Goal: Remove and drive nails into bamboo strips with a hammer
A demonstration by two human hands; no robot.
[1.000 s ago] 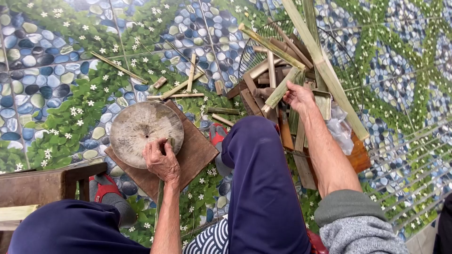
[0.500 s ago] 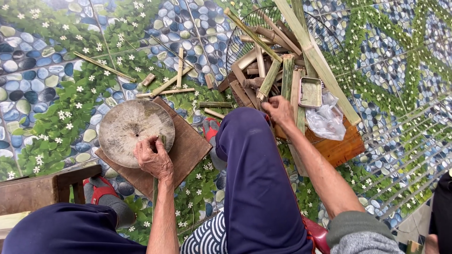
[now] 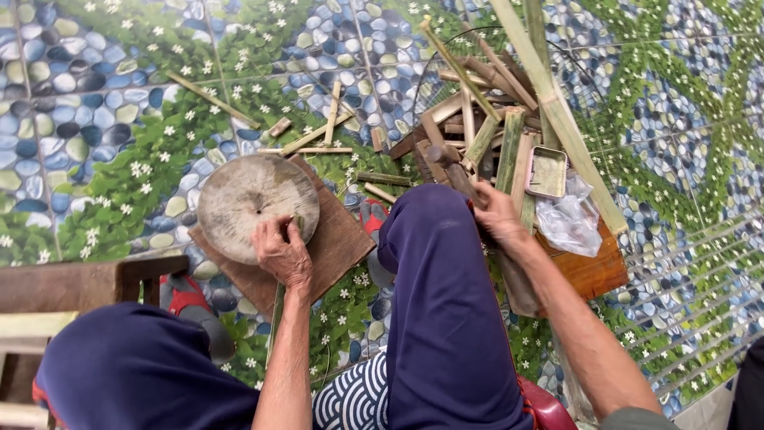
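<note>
While the left hand [image 3: 282,253], fingers curled, pins a thin strip [image 3: 275,326] upright on the round wooden block [image 3: 256,201], the right hand [image 3: 495,213] grips a dark tool handle [image 3: 452,169] at two o'clock beside the bamboo pile [image 3: 493,127].

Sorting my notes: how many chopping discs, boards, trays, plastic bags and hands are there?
Round wooden disc: 1
Board under it: 1
Metal tray: 1
Plastic bag: 1
Hands: 2, left hand, right hand
Total: 6
</note>
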